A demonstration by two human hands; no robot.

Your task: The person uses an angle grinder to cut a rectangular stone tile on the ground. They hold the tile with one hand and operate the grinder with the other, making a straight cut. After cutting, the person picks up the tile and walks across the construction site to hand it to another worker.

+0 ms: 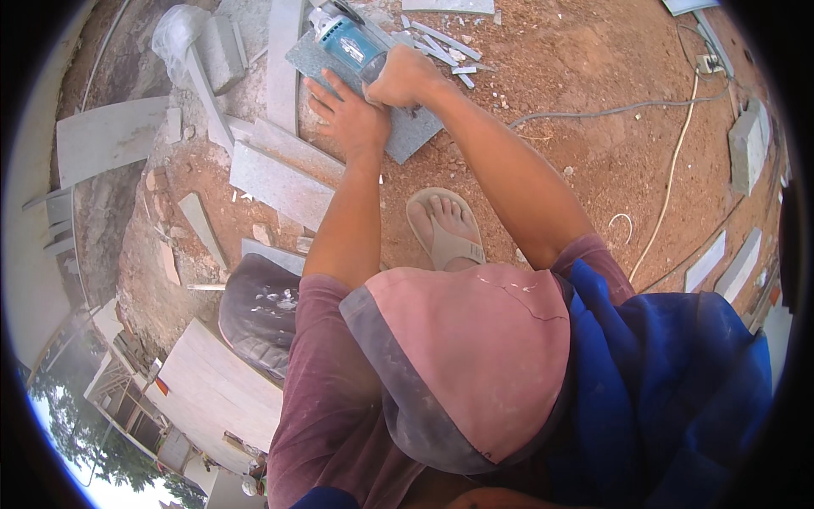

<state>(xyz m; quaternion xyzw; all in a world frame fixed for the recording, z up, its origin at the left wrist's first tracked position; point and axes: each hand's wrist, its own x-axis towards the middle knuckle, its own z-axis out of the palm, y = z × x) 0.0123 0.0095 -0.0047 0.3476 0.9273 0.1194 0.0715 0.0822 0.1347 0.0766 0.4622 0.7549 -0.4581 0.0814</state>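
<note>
My right hand (398, 75) is closed around the body of a teal angle grinder (349, 44) at the top centre, tilted over a grey stone slab (415, 136) on the ground. My left hand (349, 119) lies on the slab just below and left of the grinder, its fingers spread toward the slab's left part; its thumb is partly hidden by my right hand. The grinder's head is partly cut off at the top edge of the view, and I cannot make out whether its disc touches the slab.
Pale offcuts (275, 191) and a white plastic bag (174, 47) lie left of my hands. Cables (610, 113) cross the reddish dirt on the right, near concrete pieces (746, 148). My sandalled foot (445, 229) is below the slab, and a dark padded item (254, 310) sits at left.
</note>
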